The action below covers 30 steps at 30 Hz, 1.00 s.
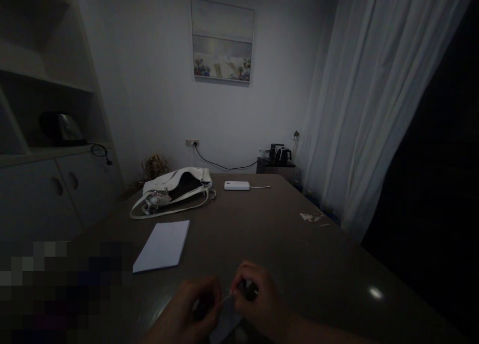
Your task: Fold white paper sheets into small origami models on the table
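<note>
At the near edge of the table [284, 234], the left hand [189, 309] and right hand [258, 296] meet over a small pale, thin piece [227, 298], dim and hard to make out. The right hand's fingers pinch it along with a small dark object [250, 289]; whether the left hand actually grips anything cannot be told. A white notepad [162, 245] lies toward the left edge, a white handbag [175, 190] and power bank [237, 185] near the far edge. Bare tabletop stretches between and toward the right edge.

Two hands, left [187, 309] and right [258, 296], are seen; beyond the grip, one notepad [162, 245], one white handbag [175, 189] and one power bank [237, 185] are counted.
</note>
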### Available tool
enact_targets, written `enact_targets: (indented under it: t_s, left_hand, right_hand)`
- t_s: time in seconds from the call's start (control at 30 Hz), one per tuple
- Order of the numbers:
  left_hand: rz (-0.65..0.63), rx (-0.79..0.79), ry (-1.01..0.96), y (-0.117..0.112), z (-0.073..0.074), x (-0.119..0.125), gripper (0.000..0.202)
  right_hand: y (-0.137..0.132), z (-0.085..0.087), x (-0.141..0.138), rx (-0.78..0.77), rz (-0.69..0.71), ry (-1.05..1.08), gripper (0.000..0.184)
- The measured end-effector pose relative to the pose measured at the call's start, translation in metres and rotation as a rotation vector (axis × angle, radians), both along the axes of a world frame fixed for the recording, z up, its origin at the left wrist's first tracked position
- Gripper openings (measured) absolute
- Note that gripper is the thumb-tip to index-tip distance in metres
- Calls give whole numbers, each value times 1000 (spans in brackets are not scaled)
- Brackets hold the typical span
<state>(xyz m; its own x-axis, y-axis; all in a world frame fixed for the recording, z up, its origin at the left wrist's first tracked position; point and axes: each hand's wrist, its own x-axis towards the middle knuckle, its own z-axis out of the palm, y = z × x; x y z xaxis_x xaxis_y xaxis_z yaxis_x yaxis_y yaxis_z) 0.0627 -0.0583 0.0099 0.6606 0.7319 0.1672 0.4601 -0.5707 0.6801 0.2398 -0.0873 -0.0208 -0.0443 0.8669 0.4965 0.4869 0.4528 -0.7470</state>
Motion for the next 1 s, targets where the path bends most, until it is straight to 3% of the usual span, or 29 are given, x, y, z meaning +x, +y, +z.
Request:
enact_targets:
  t_s: [0.3, 0.4, 0.57, 0.9, 1.0]
  left_hand:
    - [40, -65, -161, 16, -5, -13, 13]
    - [34, -121, -197, 19, -5, -14, 15]
    - [25, -113, -71, 14, -6, -13, 12]
    - [-75, 381, -29, -5, 7, -1, 20]
    - [-72, 460, 32, -6, 7, -1, 23]
  right_hand:
    - [19, 9, 33, -42, -155, 148, 10]
    - [14, 7, 31, -73, -6, 192, 15]
    - [-1, -2, 12, -169, 142, 149, 15]
    - [-6, -1, -1, 369, 233, -183, 9]
    - [-7, -1, -1, 454, 223, -252, 10]
